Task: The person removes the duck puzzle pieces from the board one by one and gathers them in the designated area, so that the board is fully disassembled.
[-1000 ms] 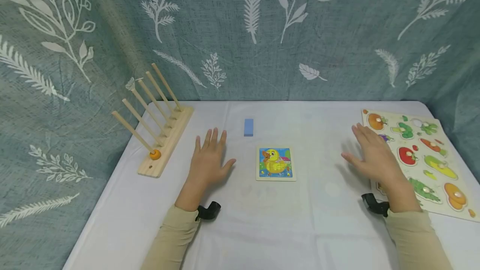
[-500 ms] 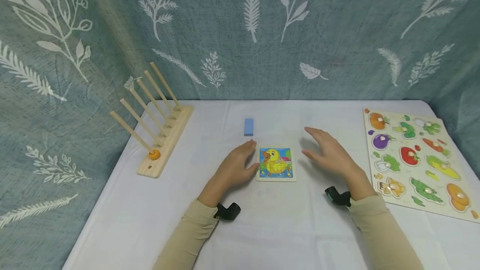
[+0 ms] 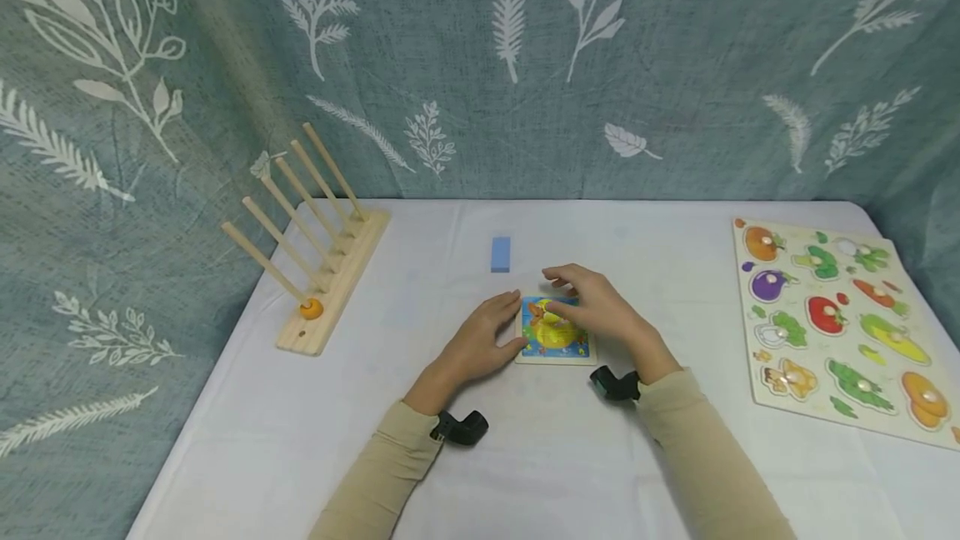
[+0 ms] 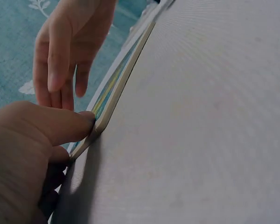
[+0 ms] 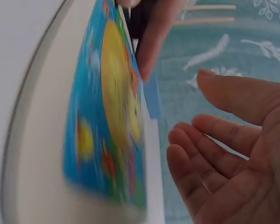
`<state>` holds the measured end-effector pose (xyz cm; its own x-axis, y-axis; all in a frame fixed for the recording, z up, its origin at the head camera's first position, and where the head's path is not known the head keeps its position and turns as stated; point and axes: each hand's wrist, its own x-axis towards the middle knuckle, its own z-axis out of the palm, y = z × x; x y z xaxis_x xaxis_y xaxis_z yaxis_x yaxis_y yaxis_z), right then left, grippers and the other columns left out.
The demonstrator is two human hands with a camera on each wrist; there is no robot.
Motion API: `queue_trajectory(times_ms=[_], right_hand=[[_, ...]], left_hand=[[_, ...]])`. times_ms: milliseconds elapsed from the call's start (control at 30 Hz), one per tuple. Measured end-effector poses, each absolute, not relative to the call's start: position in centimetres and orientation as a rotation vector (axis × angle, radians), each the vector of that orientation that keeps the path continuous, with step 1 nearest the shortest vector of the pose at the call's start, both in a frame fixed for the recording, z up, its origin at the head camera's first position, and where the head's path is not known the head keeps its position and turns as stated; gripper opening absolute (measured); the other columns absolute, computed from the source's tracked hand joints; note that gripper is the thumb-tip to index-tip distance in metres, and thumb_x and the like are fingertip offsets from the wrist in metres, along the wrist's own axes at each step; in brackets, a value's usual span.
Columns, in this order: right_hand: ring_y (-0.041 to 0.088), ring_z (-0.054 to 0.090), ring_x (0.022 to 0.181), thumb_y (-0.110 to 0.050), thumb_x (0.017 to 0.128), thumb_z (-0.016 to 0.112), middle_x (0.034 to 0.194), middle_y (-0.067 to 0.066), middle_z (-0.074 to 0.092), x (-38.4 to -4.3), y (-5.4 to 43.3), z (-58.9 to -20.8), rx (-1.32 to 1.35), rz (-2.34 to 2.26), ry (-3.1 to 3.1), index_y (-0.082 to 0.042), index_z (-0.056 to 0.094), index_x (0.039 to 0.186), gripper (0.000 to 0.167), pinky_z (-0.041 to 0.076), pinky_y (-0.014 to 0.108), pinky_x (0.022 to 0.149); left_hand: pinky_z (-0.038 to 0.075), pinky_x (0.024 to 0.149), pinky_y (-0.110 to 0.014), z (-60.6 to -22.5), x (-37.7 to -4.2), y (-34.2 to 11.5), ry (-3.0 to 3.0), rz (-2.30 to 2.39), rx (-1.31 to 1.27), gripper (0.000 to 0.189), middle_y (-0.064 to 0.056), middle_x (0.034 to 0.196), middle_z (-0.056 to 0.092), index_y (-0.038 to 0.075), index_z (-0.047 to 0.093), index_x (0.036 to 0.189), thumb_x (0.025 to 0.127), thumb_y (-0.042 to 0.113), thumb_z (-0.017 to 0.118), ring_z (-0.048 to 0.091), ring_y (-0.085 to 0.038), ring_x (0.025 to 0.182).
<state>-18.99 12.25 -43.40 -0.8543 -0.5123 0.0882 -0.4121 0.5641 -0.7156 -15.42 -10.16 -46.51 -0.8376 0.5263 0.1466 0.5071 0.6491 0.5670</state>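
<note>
A: where's the sq light-wood-framed puzzle w/ a yellow duck on blue (image 3: pixel 561 342) rn?

B: on the white cloth-covered table (image 3: pixel 543 457), abt the middle. L hand (image 3: pixel 480 340) grips its left edge, thumb at the near corner.

A: & the R hand (image 3: pixel 602 305)?

B: fingers loose, hovering over the puzzle's far right part.

A: other stuff?

B: small blue rectangular block (image 3: pixel 500 254) just beyond, pale wooden peg rack (image 3: pixel 341 286) w/ an orange bead (image 3: pixel 311 308) off left, cream veg-picture board (image 3: pixel 817 347) off right.
</note>
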Motion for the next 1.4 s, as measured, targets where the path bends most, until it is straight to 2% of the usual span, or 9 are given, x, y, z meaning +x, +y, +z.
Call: queue_trajectory(times_ms=[233,500,733,967,1300,1400], right_hand=[[0.029,0.057,0.111,-0.019,0.089,0.067,0.12,0.014,0.057,-19.0,10.5,-44.6,-0.788,-1.099,2.617,0.0,0.054,0.13,0.047,0.049,0.045,0.098],[0.028,0.049,0.111,-0.016,0.089,0.066,0.119,0.014,0.049,-18.9,9.8,-45.3,-0.777,-1.011,2.671,-0.001,0.059,0.127,0.041,0.045,0.045,0.098],[0.03,0.042,0.118,-0.015,0.09,0.066,0.123,0.014,0.048,-18.6,9.8,-45.3,-0.785,-1.047,2.656,-0.004,0.057,0.125,0.038,0.041,0.049,0.103],[0.028,0.051,0.115,-0.011,0.089,0.065,0.119,0.012,0.056,-18.6,9.7,-45.6,-0.77,-1.137,2.655,-0.004,0.059,0.123,0.034,0.043,0.047,0.103],[0.024,0.058,0.102,-0.015,0.091,0.065,0.113,0.009,0.06,-18.7,9.9,-45.4,-0.726,-1.184,2.7,-0.006,0.063,0.121,0.032,0.053,0.04,0.088],[0.024,0.058,0.101,-0.017,0.092,0.063,0.114,0.009,0.059,-18.9,10.3,-45.1,-0.713,-1.184,2.714,-0.006,0.063,0.122,0.031,0.053,0.041,0.088]], left_hand=[[0.031,0.115,-0.045,-46.8,-15.4,-10.2,2.82,0.914,0.909,0.063,-0.018,0.148,0.039,-0.006,0.04,0.14,0.092,0.028,0.062,0.034,-0.032,0.139],[0.032,0.115,-0.043,-47.0,-15.4,-10.5,2.857,0.893,0.93,0.062,-0.017,0.147,0.04,-0.006,0.042,0.139,0.091,0.028,0.062,0.036,-0.031,0.138],[0.033,0.114,-0.044,-47.0,-15.3,-10.5,2.864,0.888,0.944,0.062,-0.019,0.146,0.041,-0.007,0.042,0.139,0.091,0.027,0.063,0.037,-0.032,0.137],[0.032,0.114,-0.044,-46.9,-15.3,-10.5,2.87,0.883,0.931,0.062,-0.018,0.146,0.041,-0.007,0.043,0.138,0.091,0.028,0.063,0.037,-0.032,0.137],[0.032,0.115,-0.042,-46.8,-15.3,-10.4,2.851,0.893,0.902,0.062,-0.017,0.148,0.04,-0.006,0.043,0.139,0.091,0.028,0.063,0.035,-0.03,0.138],[0.031,0.115,-0.041,-46.8,-15.3,-10.4,2.847,0.884,0.894,0.062,-0.016,0.148,0.04,-0.005,0.042,0.139,0.091,0.029,0.063,0.035,-0.03,0.139]])
